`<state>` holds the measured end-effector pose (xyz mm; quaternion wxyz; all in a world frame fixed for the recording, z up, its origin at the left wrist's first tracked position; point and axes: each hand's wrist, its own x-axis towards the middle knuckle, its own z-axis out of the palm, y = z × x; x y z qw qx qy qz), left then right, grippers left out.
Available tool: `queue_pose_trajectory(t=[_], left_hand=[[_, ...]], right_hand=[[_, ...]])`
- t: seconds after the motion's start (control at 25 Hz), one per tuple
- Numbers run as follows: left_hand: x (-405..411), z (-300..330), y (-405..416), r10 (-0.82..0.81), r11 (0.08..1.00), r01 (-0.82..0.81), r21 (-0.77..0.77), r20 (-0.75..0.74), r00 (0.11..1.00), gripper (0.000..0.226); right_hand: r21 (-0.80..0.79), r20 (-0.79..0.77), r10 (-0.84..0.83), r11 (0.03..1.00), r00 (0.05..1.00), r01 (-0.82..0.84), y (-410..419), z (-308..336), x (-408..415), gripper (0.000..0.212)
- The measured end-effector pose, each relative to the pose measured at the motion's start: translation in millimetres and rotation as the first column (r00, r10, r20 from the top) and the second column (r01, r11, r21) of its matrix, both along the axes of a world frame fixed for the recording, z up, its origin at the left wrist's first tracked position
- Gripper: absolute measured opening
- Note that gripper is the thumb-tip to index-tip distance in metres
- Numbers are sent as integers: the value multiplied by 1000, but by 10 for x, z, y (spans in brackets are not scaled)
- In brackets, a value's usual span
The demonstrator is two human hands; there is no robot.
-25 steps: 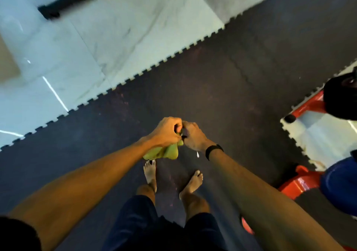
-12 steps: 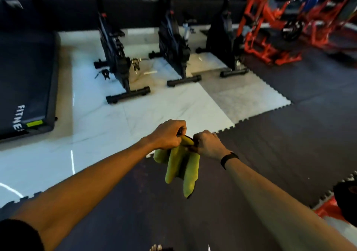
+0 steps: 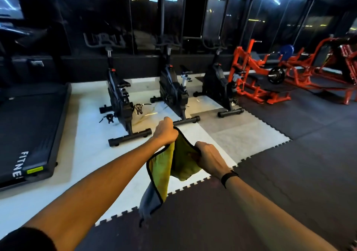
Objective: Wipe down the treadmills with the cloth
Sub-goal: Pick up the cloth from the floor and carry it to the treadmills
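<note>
A yellow-green cloth (image 3: 164,165) with a dark edge and a grey underside hangs in front of me. My left hand (image 3: 166,131) grips its upper edge in a fist. My right hand (image 3: 209,158), with a black band on the wrist, grips the same edge a little lower and to the right, so the cloth is partly spread between them. A black treadmill (image 3: 29,131) with white lettering on its deck lies at the far left, well away from both hands.
Three black exercise bikes (image 3: 119,100) stand in a row on the white floor ahead. Orange weight machines (image 3: 257,77) fill the right rear. Dark interlocking mats (image 3: 280,173) cover the floor on the right and under me.
The view has lifted from my feet to the gym floor ahead. My hands have pulled apart, and the bunched cloth now hangs opened between them.
</note>
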<state>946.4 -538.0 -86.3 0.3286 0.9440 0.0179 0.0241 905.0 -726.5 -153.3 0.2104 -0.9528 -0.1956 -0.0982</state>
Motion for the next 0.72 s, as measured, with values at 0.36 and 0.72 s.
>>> queue_pose_trajectory(t=[0.36,0.72], left_hand=[[181,287,-233,290,841,-310,-443,-114,950,41],[136,456,-506,357,772,-336,-539,-69,931,20]], right_hand=[[70,16,151,986,988,-152,155,259,38,8],[206,-69,-270,938,960,279,335,404,195,29]])
